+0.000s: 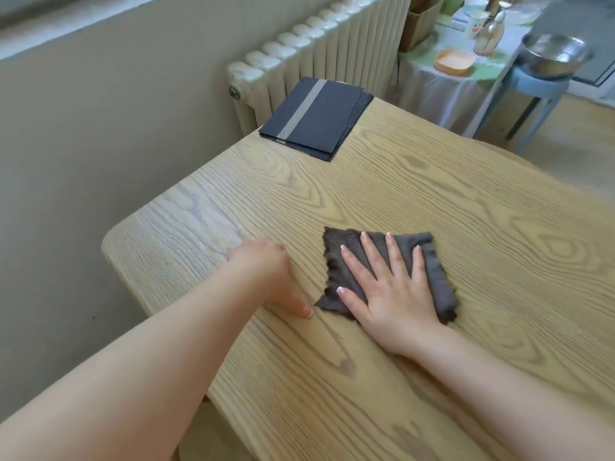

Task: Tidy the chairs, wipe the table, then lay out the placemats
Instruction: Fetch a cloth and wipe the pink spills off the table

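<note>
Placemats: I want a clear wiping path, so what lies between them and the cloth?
Only bare wooden table between placemats and cloth, head view.

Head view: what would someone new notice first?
The right hand, fingers spread flat, presses a dark cloth on the wooden table near its front edge. The left hand rests on the wood beside it. Dark placemats sit stacked at the far corner by the radiator.

White radiator (pixel 299 61) against beige wall (pixel 100 128), blue stool (pixel 532 91) beyond
</note>
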